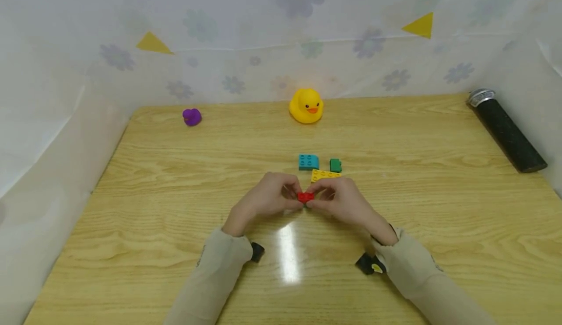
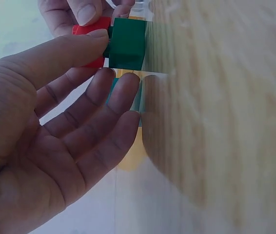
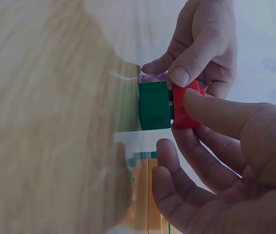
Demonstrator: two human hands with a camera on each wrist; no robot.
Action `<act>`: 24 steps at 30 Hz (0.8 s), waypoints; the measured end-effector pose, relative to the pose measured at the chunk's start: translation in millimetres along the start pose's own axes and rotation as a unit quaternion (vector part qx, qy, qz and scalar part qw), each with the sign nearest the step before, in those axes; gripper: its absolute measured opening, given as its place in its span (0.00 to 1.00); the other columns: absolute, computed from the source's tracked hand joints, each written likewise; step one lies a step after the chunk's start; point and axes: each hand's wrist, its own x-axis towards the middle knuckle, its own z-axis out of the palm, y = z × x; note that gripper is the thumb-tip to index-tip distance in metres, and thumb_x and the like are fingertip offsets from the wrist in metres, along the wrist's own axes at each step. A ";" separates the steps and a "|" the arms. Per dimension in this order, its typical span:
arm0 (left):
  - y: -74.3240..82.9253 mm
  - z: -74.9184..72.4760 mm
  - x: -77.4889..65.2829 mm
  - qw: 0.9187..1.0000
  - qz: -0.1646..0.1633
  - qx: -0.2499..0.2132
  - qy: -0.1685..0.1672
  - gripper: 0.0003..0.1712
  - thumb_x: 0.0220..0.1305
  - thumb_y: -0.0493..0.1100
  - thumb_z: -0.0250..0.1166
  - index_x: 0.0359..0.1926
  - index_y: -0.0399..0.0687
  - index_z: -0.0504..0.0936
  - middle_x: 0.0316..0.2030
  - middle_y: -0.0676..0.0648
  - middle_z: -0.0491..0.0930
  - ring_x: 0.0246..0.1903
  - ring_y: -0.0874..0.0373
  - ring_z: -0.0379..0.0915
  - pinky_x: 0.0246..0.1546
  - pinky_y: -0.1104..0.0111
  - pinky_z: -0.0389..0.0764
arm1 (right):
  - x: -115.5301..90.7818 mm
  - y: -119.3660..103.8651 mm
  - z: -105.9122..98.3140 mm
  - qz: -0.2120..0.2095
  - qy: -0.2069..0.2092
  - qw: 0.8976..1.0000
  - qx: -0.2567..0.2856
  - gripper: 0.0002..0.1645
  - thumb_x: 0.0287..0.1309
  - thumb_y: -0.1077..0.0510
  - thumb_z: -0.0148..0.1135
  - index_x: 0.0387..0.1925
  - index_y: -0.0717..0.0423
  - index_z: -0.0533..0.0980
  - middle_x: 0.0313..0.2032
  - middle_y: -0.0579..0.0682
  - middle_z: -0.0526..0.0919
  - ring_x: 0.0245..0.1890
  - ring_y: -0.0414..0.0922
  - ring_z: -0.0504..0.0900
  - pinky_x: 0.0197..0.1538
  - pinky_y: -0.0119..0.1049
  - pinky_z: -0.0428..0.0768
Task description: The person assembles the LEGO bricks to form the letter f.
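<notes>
Both hands pinch one small red toy brick [image 1: 306, 197] between thumb and fingers. My left hand [image 1: 272, 195] is at its left end and my right hand [image 1: 346, 202] at its right end. A green brick [image 2: 127, 44] stands on the table directly beneath the red one, with its studs partly showing in a narrow gap between the two. In the right wrist view, the red brick [image 3: 186, 105] sits over the green brick [image 3: 155, 106]. Just beyond the hands lie a yellow brick [image 1: 326, 175], a blue brick [image 1: 308, 162] and another green brick [image 1: 335, 165].
A yellow rubber duck [image 1: 306, 106] and a small purple duck [image 1: 191, 117] stand along the back of the wooden table [image 1: 175, 169]. At the right edge lies a black microphone [image 1: 505, 130]. White sheeting [image 1: 246, 22] hangs behind and at the sides.
</notes>
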 end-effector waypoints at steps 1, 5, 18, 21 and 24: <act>-0.6 0.1 -0.1 1.000 -0.002 -0.001 -0.001 0.06 0.56 0.38 0.72 0.31 0.49 0.81 0.32 0.54 0.82 0.33 0.64 0.78 0.38 0.71 0.78 | 0.2 -0.1 0.3 0.000 0.000 1.000 0.001 0.08 0.54 0.61 0.70 0.38 0.57 0.84 0.37 0.48 0.85 0.31 0.41 0.80 0.36 0.34 0.79; -2.2 -0.2 0.0 1.000 -0.002 0.004 -0.002 0.06 0.56 0.40 0.72 0.30 0.50 0.81 0.32 0.55 0.82 0.33 0.63 0.77 0.37 0.71 0.78 | 1.4 -1.2 -0.6 0.009 -0.004 1.000 0.003 0.08 0.54 0.61 0.70 0.38 0.56 0.84 0.36 0.48 0.85 0.30 0.41 0.79 0.35 0.34 0.78; 2.0 -0.4 0.1 1.000 0.009 0.020 -0.013 0.04 0.57 0.38 0.71 0.30 0.47 0.83 0.30 0.54 0.82 0.30 0.63 0.76 0.35 0.72 0.77 | 1.3 -4.4 -3.0 0.052 -0.016 0.998 0.015 0.08 0.53 0.61 0.70 0.37 0.57 0.84 0.36 0.50 0.85 0.23 0.42 0.74 0.28 0.33 0.73; 2.8 0.1 0.2 1.000 0.012 0.024 -0.013 0.03 0.57 0.38 0.71 0.30 0.47 0.83 0.29 0.54 0.82 0.29 0.63 0.75 0.34 0.72 0.77 | 1.4 -5.0 -3.0 0.053 -0.018 0.998 0.012 0.09 0.53 0.62 0.70 0.38 0.57 0.84 0.36 0.50 0.86 0.24 0.42 0.76 0.29 0.33 0.75; 3.3 0.7 0.0 0.999 0.017 0.032 -0.010 0.03 0.56 0.38 0.71 0.30 0.47 0.83 0.28 0.54 0.82 0.29 0.63 0.75 0.33 0.73 0.77 | 1.3 -5.3 -2.7 0.050 -0.017 0.999 0.007 0.09 0.53 0.62 0.71 0.37 0.57 0.84 0.36 0.50 0.86 0.24 0.41 0.76 0.30 0.33 0.75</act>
